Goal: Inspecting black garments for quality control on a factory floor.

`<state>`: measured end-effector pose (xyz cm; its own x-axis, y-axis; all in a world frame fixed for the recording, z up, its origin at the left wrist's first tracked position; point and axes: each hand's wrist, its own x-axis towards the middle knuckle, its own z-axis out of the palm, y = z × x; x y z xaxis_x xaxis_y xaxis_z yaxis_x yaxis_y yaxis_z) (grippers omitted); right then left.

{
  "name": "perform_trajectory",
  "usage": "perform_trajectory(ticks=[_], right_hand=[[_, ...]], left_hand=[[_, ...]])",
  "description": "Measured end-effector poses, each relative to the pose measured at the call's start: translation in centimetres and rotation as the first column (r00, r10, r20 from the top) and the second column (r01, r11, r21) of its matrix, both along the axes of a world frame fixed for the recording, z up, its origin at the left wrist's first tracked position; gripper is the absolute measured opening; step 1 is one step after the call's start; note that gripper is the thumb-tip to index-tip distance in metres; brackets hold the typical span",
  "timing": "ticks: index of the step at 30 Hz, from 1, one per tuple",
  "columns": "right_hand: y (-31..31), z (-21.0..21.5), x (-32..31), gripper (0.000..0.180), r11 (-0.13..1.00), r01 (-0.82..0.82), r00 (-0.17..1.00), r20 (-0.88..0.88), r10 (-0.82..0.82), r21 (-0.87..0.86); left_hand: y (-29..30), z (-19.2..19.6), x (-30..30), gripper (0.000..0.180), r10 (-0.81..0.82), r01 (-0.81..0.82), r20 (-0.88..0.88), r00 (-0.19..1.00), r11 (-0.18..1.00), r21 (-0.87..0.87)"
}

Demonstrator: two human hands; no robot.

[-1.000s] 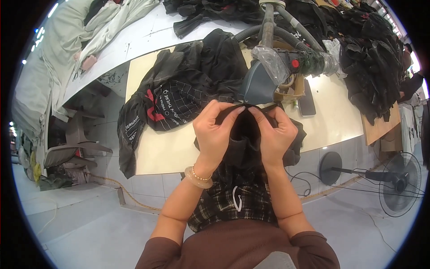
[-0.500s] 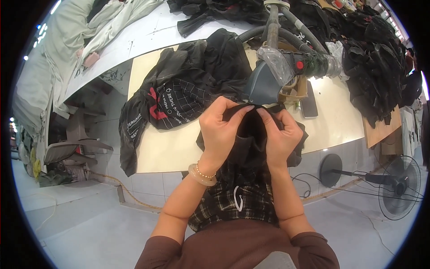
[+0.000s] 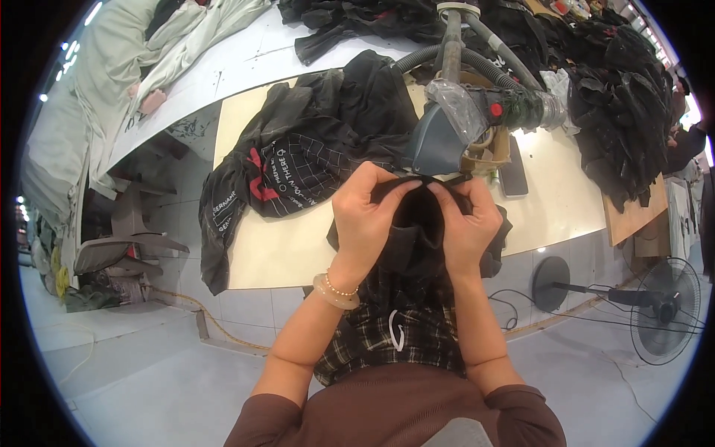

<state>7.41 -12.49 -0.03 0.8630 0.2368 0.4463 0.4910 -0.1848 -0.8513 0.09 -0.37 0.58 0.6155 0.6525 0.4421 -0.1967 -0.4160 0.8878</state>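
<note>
My left hand (image 3: 366, 216) and my right hand (image 3: 465, 223) both pinch the top edge of a black garment (image 3: 417, 238) held up in front of me, thumbs close together at its seam. The cloth hangs down between my forearms onto a dark plaid piece (image 3: 395, 335) in my lap. Just beyond my fingers sits a grey machine nozzle (image 3: 436, 141) with a hose. A bead bracelet (image 3: 335, 290) circles my left wrist.
A pale worktable (image 3: 283, 253) carries a heap of black printed garments (image 3: 298, 164) on the left and more black clothes (image 3: 618, 112) at the right. A dark phone (image 3: 514, 175) lies by the machine. A floor fan (image 3: 663, 309) stands at right; a chair (image 3: 119, 238) at left.
Both hands have kept their grip on the garment edge and shifted slightly up toward the machine nozzle. The cloth hangs much as before.
</note>
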Motion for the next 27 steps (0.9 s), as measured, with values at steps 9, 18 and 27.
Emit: perform_trajectory(ticks=[9, 18, 27], right_hand=[[-3.0, -0.7, 0.5, 0.030, 0.985, -0.167, 0.985, 0.057, 0.165, 0.043], [-2.2, -0.4, 0.2, 0.026, 0.974, -0.225, 0.966, 0.132, 0.221, 0.015], [-0.3, -0.6, 0.1, 0.020, 0.980, -0.177, 0.981, 0.099, 0.169, 0.086]], left_hand=[[1.6, -0.9, -4.0, 0.031, -0.075, 0.097, -0.086, 0.993, 0.953, 0.286], [1.2, 1.0, -3.3, 0.031, -0.069, 0.160, -0.224, 0.972, 0.894, 0.419], [0.3, 0.1, -2.2, 0.016, -0.210, 0.173, -0.152, 0.966, 0.959, -0.223]])
